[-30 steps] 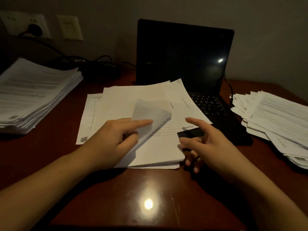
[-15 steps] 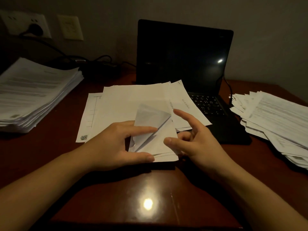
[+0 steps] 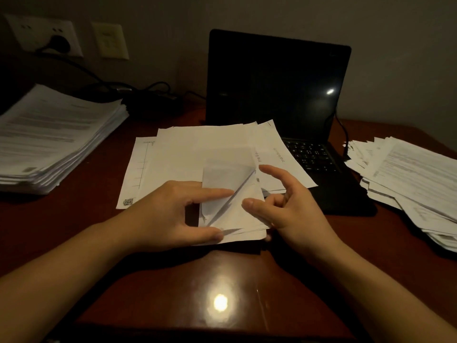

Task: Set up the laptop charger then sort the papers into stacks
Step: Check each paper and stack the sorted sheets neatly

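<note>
A loose spread of white papers [image 3: 210,149] lies in the middle of the desk, partly over the keyboard of the open black laptop [image 3: 272,90]. My left hand [image 3: 160,214] grips the near right corner of these sheets, which is bent up and back [image 3: 227,179], with the index finger on top and the thumb at the lower edge. At the right edge of the same corner, my right hand [image 3: 296,214] has its thumb on top and fingertips under, index finger raised. A black plug [image 3: 58,43] sits in the wall socket, and a cable [image 3: 342,129] runs to the laptop's right side.
A tall neat stack of printed papers [image 3: 49,137] stands at the left. A messy pile of papers [image 3: 408,179] lies at the right. Dark cables and the charger brick [image 3: 153,100] lie behind, by the wall. The brown desk [image 3: 217,280] shines in front of my hands.
My left hand has bent the corner of the sheets further up and taken it between finger and thumb. My right hand has moved left to the stack's edge.
</note>
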